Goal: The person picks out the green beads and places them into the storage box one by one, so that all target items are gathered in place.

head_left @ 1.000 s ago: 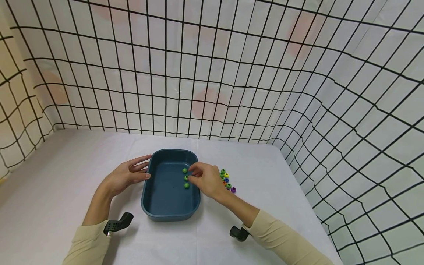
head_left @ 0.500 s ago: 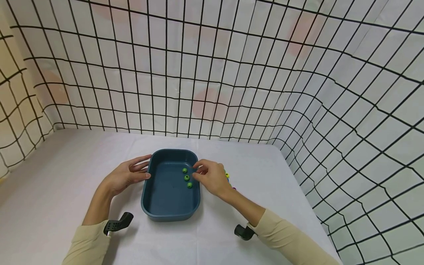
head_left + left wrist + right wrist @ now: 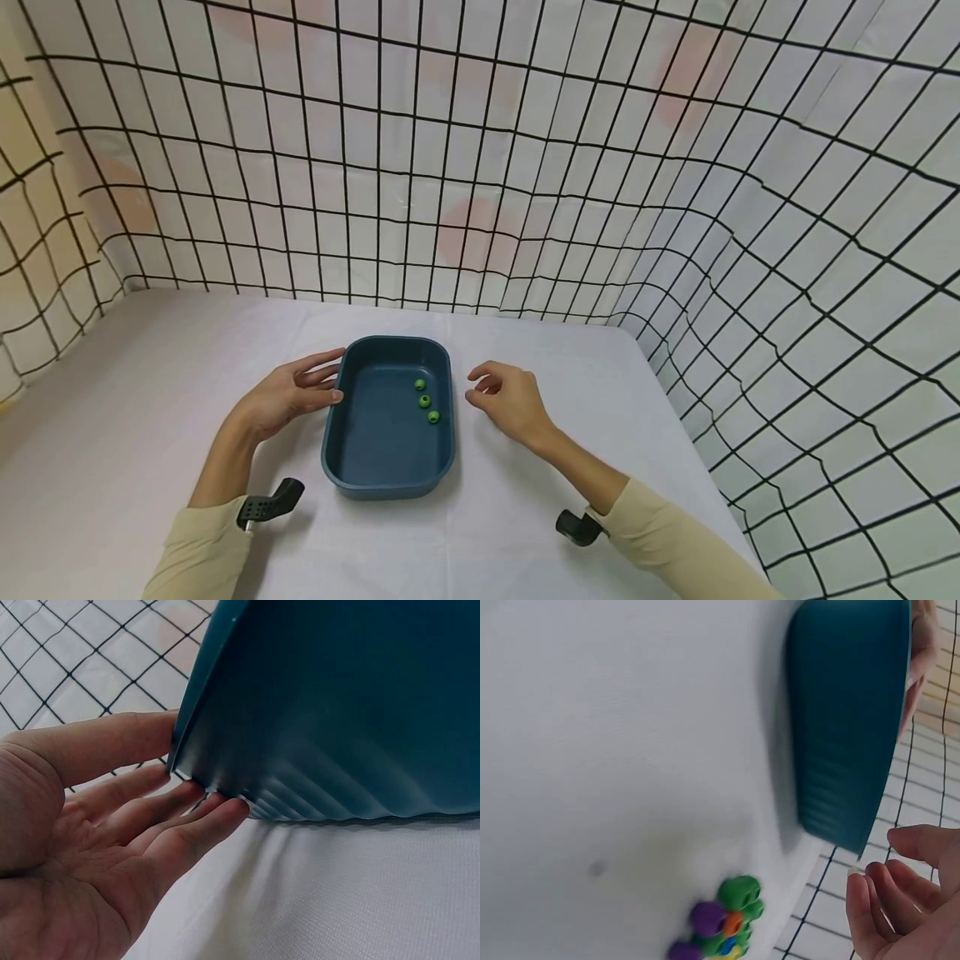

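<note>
A dark blue rectangular tray stands on the white cloth with three green beads on its floor, toward the right side. My left hand touches the tray's left side with extended fingers, the thumb at the rim and the other fingertips against the outer wall. To the right of the tray hovers my right hand, fingers loosely bent, a gap between thumb and fingertips and no bead visible between them. Below it, in the right wrist view, lie several green, purple, orange, blue and yellow beads, hidden behind the hand in the head view.
A white tablecloth covers the table. Black grid panels backed with white sheeting enclose the back and both sides. A black camera mount sits at each wrist.
My right hand has drawn back rightward from over the tray. The nearest green bead has shifted slightly to the right on the tray floor. My left hand stays in place.
</note>
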Demonstrator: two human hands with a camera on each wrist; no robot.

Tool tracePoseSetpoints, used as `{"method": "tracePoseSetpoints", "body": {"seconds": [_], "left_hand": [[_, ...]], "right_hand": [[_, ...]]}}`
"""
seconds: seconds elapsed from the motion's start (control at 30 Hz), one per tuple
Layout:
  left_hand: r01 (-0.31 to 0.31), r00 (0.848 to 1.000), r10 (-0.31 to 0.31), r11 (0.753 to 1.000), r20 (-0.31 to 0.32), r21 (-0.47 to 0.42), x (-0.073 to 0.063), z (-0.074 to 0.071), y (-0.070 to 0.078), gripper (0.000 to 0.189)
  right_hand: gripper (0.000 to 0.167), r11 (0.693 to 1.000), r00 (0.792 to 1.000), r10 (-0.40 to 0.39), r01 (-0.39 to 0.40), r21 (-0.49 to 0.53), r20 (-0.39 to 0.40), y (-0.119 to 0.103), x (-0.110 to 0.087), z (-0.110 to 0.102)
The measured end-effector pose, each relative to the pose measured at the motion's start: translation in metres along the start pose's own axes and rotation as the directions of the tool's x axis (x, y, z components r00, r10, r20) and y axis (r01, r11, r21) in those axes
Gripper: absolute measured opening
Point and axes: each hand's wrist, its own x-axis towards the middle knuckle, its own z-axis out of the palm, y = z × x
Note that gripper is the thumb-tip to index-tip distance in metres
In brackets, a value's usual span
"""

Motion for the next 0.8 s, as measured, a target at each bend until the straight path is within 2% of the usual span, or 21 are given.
{"method": "tracePoseSetpoints", "body": {"seconds": [0.3,0.8], "left_hand": [[0.005,1.0,-0.005,1.0,-0.001,0.001,0.001,0.001,0.0,0.083],[-0.002,1.0,0.002,1.0,0.001,0.004,0.001,0.0,-0.002,0.081]], "right_hand": [[0.01,0.998,0.998,0.067,-0.067,0.004,0.002,0.026,-0.014,-0.012],[0.016,0.984,0.985,0.169,-0.17,-0.056,-0.016,0.058,-0.025,-0.02]]}}
